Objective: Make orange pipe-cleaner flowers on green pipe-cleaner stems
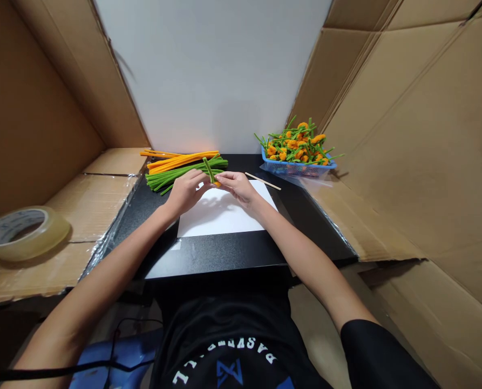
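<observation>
- The left hand (pixel 187 190) and right hand (pixel 241 188) meet almost fingertip to fingertip over the paper's far edge, palms turned inward, both pinching one small green-and-orange piece (pixel 209 169).
- That piece sits between them, its green length pointing up and slightly left, its orange bit low by the right fingertips.
- The left forearm (pixel 123 265) and right forearm (pixel 301 249) reach across the table's near edge and slant in toward each other.
- Beneath the hands lies one white sheet of paper (pixel 224 219), set back from the near edge of the black table (pixel 220 256).
- One thin stick (pixel 269 185) lies aslant by the paper's far right corner.
- Toward the table's far left corner are two bundles: orange stems (pixel 184 160) behind, green stems (pixel 160 181) in front; they overlap too much to count.
- At the far right corner stands one blue basket (pixel 295 168), heaped with orange flowers (pixel 292 144) on green stalks, too tangled to number.
- One roll of clear tape (pixel 50 237) rests on cardboard (pixel 90 197) beyond the table's left edge.
</observation>
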